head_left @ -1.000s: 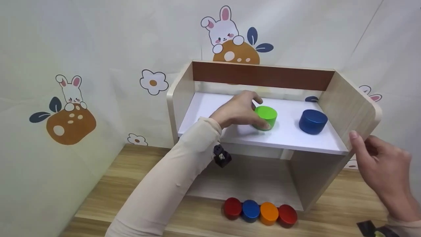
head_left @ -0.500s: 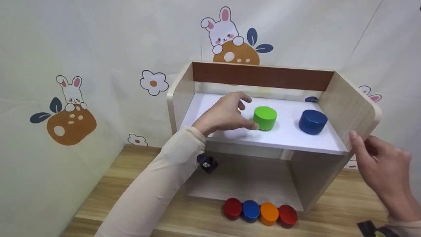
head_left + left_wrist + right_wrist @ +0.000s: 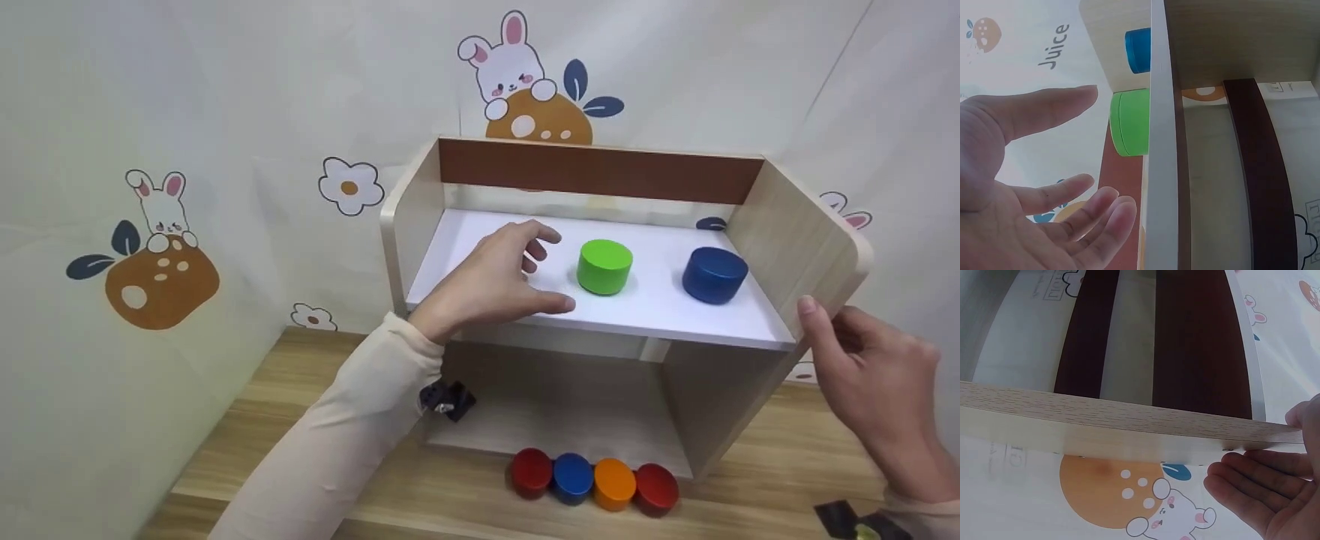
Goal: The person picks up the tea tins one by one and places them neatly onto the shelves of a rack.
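A green round block (image 3: 604, 268) stands on the white upper board of a small wooden shelf (image 3: 795, 232). Left of it is my left hand (image 3: 491, 277), thumb and fingers spread apart, holding nothing. The left wrist view shows a gap between this hand's fingertips and the green block (image 3: 1130, 122). A dark blue round block (image 3: 715, 276) stands further right on the same board. My right hand (image 3: 881, 382) holds the front edge of the shelf's right side panel. In the right wrist view its thumb lies on one side of the panel (image 3: 1129, 417), its fingers on the other.
A row of round blocks sits on the wood-grain table (image 3: 247, 435) before the shelf: a red block (image 3: 531, 473), a blue block (image 3: 573, 478), an orange block (image 3: 614, 484) and another red block (image 3: 656, 490). A brown back rail (image 3: 592, 169) runs behind the upper board.
My left hand has let go of the green block and drawn back to the left, leaving it standing on the board. The right hand has stayed at the side panel.
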